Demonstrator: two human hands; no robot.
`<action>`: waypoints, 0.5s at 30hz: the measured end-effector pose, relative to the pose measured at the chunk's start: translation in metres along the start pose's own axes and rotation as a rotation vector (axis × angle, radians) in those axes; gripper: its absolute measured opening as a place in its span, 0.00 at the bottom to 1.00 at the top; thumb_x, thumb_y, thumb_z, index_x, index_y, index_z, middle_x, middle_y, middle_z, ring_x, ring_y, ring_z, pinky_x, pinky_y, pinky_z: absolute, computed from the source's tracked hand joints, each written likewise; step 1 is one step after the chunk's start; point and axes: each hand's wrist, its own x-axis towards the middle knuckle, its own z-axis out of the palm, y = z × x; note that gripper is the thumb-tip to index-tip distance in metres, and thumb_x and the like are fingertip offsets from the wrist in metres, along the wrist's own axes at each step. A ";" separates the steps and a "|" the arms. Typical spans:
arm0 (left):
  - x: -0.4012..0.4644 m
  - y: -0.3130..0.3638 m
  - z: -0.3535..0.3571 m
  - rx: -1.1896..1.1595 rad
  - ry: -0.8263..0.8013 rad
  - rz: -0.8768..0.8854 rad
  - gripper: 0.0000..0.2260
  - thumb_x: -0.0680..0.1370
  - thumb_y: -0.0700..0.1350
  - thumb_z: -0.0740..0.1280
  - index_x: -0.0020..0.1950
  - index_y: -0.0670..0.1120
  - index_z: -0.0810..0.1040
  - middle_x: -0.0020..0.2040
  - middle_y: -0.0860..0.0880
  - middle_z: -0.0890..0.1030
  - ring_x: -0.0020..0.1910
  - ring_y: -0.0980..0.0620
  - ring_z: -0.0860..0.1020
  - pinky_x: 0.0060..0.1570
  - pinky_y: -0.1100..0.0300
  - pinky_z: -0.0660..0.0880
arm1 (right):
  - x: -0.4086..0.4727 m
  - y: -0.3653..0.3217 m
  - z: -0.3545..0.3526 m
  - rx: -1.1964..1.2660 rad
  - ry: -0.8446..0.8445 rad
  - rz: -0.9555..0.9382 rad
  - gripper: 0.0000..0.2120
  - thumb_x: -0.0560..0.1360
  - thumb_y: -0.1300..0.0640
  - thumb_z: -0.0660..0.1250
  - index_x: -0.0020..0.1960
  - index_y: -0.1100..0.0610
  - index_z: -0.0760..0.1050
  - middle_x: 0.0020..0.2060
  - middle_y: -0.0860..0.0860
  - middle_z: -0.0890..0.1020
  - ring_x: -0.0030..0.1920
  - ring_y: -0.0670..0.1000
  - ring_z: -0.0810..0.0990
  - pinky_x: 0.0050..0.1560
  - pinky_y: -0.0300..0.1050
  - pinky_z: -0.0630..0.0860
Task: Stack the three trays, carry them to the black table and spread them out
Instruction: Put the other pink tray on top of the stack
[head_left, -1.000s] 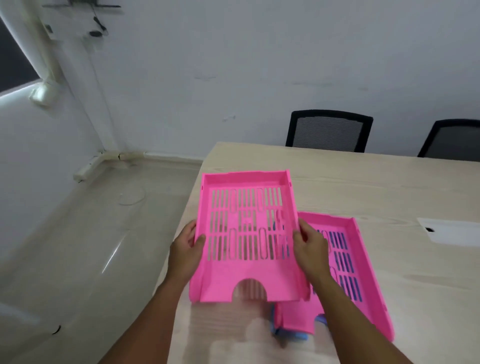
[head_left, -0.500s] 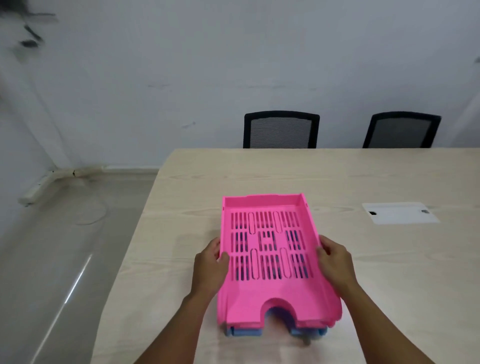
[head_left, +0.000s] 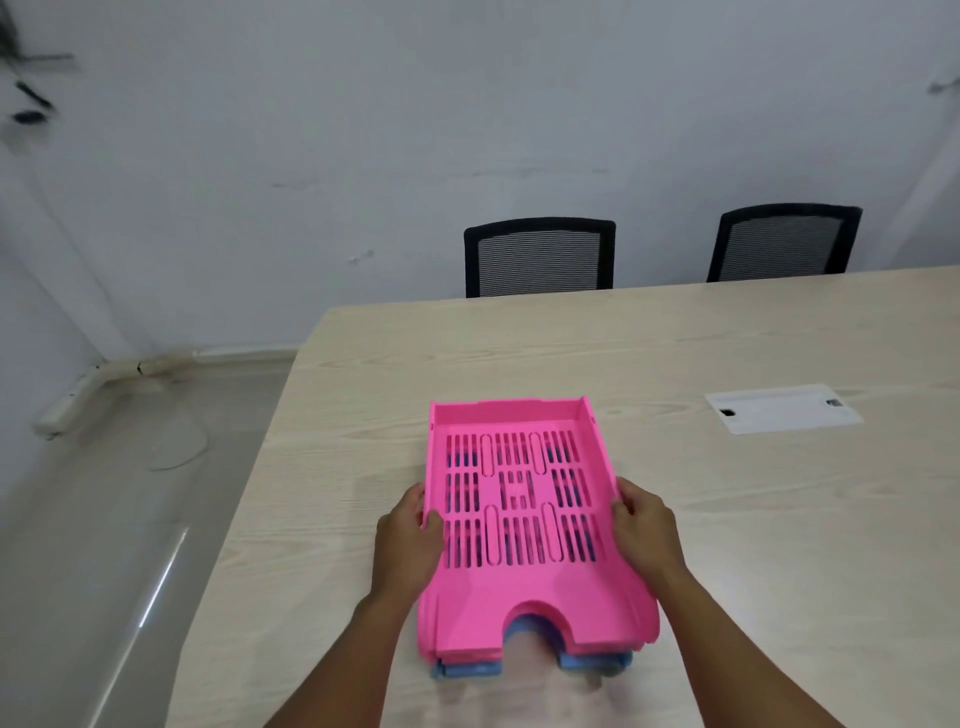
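Observation:
Three letter trays sit nested in one stack on the light wooden table (head_left: 727, 519). The top pink tray (head_left: 519, 597) has a slotted floor and a curved notch at its near edge. A second pink tray (head_left: 647, 621) shows only as a rim just under it. The blue tray (head_left: 592, 662) peeks out at the bottom near edge. My left hand (head_left: 410, 540) grips the stack's left wall, thumb over the rim. My right hand (head_left: 644, 530) grips the right wall in the same way. No black table is in view.
Two black mesh chairs (head_left: 540, 257) (head_left: 784, 241) stand behind the table's far edge, against a white wall. A white cable cover plate (head_left: 779, 408) is set into the tabletop to the right. The table's left edge drops to a grey floor (head_left: 104, 545).
I moved the top pink tray right and set it down onto the other pink tray and the blue one. The view swung right, and both hands still hold the tray's sides.

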 end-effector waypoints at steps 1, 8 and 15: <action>0.000 0.000 0.001 0.004 0.001 0.004 0.16 0.80 0.36 0.60 0.64 0.49 0.77 0.42 0.63 0.81 0.37 0.67 0.82 0.31 0.73 0.77 | 0.002 0.000 -0.001 -0.002 0.002 -0.003 0.15 0.81 0.64 0.56 0.54 0.56 0.81 0.41 0.54 0.85 0.40 0.53 0.83 0.41 0.43 0.79; -0.005 -0.004 0.009 -0.002 -0.015 -0.012 0.17 0.80 0.37 0.60 0.65 0.50 0.77 0.46 0.62 0.82 0.41 0.66 0.82 0.40 0.68 0.80 | 0.005 0.009 -0.004 0.007 0.039 -0.003 0.16 0.81 0.64 0.56 0.57 0.54 0.81 0.41 0.52 0.85 0.40 0.50 0.83 0.36 0.37 0.74; -0.002 -0.003 0.008 -0.010 0.025 -0.001 0.17 0.80 0.37 0.61 0.66 0.50 0.77 0.47 0.65 0.81 0.45 0.69 0.81 0.53 0.56 0.81 | 0.008 0.009 -0.003 -0.009 0.045 -0.011 0.15 0.81 0.65 0.56 0.55 0.57 0.81 0.41 0.53 0.85 0.38 0.46 0.81 0.35 0.36 0.74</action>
